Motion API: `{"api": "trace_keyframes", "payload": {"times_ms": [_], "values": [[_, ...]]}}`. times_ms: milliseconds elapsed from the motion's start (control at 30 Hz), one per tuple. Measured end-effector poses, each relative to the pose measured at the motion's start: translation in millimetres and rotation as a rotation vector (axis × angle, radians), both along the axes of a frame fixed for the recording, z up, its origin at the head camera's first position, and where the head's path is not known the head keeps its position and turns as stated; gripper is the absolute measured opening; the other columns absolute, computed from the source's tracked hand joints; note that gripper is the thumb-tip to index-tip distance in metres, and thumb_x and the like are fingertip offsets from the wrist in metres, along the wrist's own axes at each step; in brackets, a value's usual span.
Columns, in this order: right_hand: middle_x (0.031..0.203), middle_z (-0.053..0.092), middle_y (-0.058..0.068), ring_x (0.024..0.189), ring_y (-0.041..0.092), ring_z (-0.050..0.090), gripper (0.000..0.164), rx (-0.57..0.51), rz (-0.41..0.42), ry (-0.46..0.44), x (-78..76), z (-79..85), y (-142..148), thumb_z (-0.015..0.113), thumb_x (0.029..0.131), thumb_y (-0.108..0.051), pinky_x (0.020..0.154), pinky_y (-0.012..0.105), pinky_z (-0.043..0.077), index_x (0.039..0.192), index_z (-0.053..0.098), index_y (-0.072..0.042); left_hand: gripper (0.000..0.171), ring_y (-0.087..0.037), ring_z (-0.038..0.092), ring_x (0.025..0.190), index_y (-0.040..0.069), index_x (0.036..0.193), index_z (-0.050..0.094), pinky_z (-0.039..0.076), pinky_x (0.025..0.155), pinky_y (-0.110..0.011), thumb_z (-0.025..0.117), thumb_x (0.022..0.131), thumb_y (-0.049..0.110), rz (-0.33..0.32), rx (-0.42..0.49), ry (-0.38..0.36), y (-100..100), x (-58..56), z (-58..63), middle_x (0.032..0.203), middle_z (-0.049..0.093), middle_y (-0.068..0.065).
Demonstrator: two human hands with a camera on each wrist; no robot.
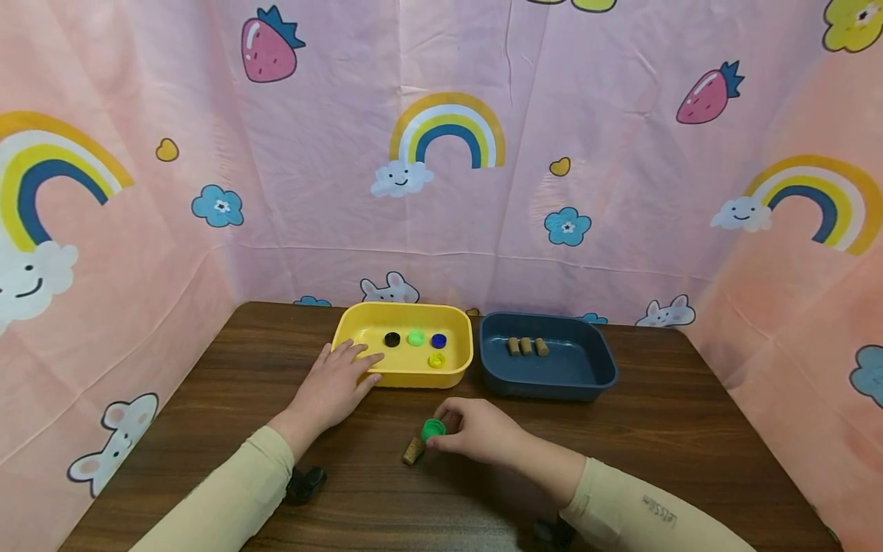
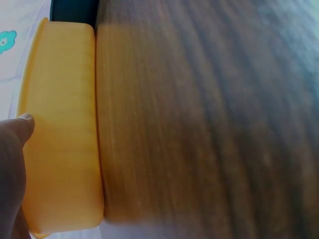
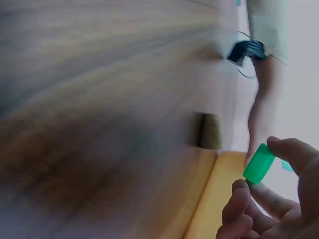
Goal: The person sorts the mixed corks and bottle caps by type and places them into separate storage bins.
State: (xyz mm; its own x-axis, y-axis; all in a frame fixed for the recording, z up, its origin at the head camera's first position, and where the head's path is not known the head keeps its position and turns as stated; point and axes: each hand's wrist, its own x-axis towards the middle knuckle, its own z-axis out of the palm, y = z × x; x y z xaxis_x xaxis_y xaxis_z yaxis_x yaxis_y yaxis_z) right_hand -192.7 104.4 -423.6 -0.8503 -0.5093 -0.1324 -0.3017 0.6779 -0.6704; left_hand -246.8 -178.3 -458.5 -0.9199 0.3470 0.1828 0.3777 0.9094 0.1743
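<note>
A green bottle cap (image 1: pixel 433 429) is pinched between the thumb and fingers of my right hand (image 1: pixel 483 431), lifted off the table in the right wrist view. Just left of it a cork (image 1: pixel 412 451) lies on the table. My left hand (image 1: pixel 338 383) rests on the front left rim of the yellow tray (image 1: pixel 407 379), its fingers spread and fairly straight. Inside that tray lie a black cap (image 1: pixel 392 339), a light green cap (image 1: pixel 416 337), a blue cap (image 1: pixel 438 341) and a yellow cap (image 1: pixel 437 360).
To the right of the yellow tray stands a dark blue tray (image 1: pixel 552 389) with three corks (image 1: pixel 526 346) in a row. Both stand near the back of the brown wooden table (image 1: pixel 662 429). A patterned cloth (image 1: pixel 455 215) hangs behind and at both sides.
</note>
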Motion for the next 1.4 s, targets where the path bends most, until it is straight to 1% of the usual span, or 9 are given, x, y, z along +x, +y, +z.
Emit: {"api": "trace_keyframes", "payload": {"times_ms": [333,600,733,800,900,1033,1133,1300,1400], "values": [[0.085,0.063,-0.006,0.077,0.014,0.057,0.021,-0.085,-0.057,-0.074,-12.6,12.9,3,0.077,0.087,-0.038,0.063,0.03,0.051,0.098,0.069,-0.022,0.047,-0.039,0.03,0.144,0.024,0.144,0.054,0.015,0.117,-0.064,0.053,0.102,0.044,0.006,0.0,-0.006,1,0.0,1.0,0.149,0.046,-0.014],[0.083,0.062,-0.001,0.074,0.016,0.056,0.028,-0.107,-0.089,-0.119,-28.7,21.8,1,0.077,0.086,-0.04,0.062,0.029,0.05,0.102,0.07,-0.018,0.047,-0.039,0.03,0.144,0.025,0.144,0.054,0.013,0.117,-0.063,0.052,0.102,0.045,0.011,0.01,-0.018,-1,1.6,0.4,0.149,0.046,-0.014],[0.086,0.063,0.003,0.073,0.02,0.058,0.033,-0.116,-0.118,-0.147,-38.7,32.0,-2,0.078,0.086,-0.042,0.064,0.032,0.053,0.105,0.069,-0.017,0.047,-0.039,0.029,0.144,0.025,0.144,0.054,0.012,0.117,-0.063,0.052,0.102,0.045,0.013,0.011,-0.021,-1,1.7,-0.1,0.149,0.046,-0.013],[0.087,0.063,0.005,0.074,0.025,0.06,0.035,-0.114,-0.139,-0.156,-44.6,37.8,-4,0.078,0.085,-0.043,0.063,0.033,0.054,0.106,0.069,-0.016,0.047,-0.038,0.029,0.144,0.025,0.145,0.054,0.012,0.118,-0.062,0.052,0.102,0.045,0.014,0.011,-0.023,0,1.2,-0.4,0.15,0.045,-0.013],[0.091,0.066,0.007,0.069,0.027,0.06,0.035,-0.109,-0.172,-0.179,-54.9,45.4,-9,0.078,0.085,-0.044,0.057,0.032,0.052,0.106,0.068,-0.017,0.047,-0.038,0.03,0.144,0.026,0.144,0.054,0.013,0.118,-0.062,0.052,0.102,0.046,0.013,0.009,-0.02,0,0.4,0.0,0.149,0.046,-0.012],[0.091,0.067,0.01,0.066,0.028,0.061,0.036,-0.111,-0.161,-0.186,-72.9,53.3,-16,0.075,0.087,-0.045,0.051,0.028,0.048,0.107,0.067,-0.016,0.046,-0.037,0.031,0.144,0.026,0.144,0.055,0.013,0.118,-0.062,0.052,0.102,0.046,0.018,0.008,-0.017,0,0.0,0.2,0.149,0.047,-0.011],[0.091,0.065,0.009,0.071,0.029,0.061,0.038,-0.128,-0.14,-0.197,-87.2,58.8,-19,0.073,0.089,-0.045,0.052,0.027,0.047,0.109,0.067,-0.014,0.046,-0.036,0.03,0.145,0.027,0.144,0.054,0.013,0.118,-0.061,0.052,0.102,0.046,0.022,0.008,-0.022,1,0.1,1.4,0.149,0.046,-0.01],[0.092,0.065,0.01,0.069,0.022,0.056,0.035,-0.157,-0.16,-0.291,-105.4,68.9,-27,0.072,0.091,-0.041,0.055,0.028,0.044,0.109,0.067,-0.012,0.046,-0.036,0.03,0.145,0.027,0.144,0.054,0.013,0.119,-0.06,0.051,0.102,0.046,0.021,0.007,-0.035,1,1.6,4.5,0.149,0.046,-0.01],[0.095,0.065,0.013,0.069,0.02,0.055,0.037,-0.158,-0.159,-0.325,-113.4,73.0,-32,0.071,0.092,-0.041,0.056,0.027,0.044,0.112,0.067,-0.01,0.046,-0.036,0.029,0.145,0.027,0.144,0.054,0.012,0.119,-0.061,0.051,0.102,0.046,0.024,0.004,-0.039,1,2.6,6.1,0.149,0.046,-0.01]]}}
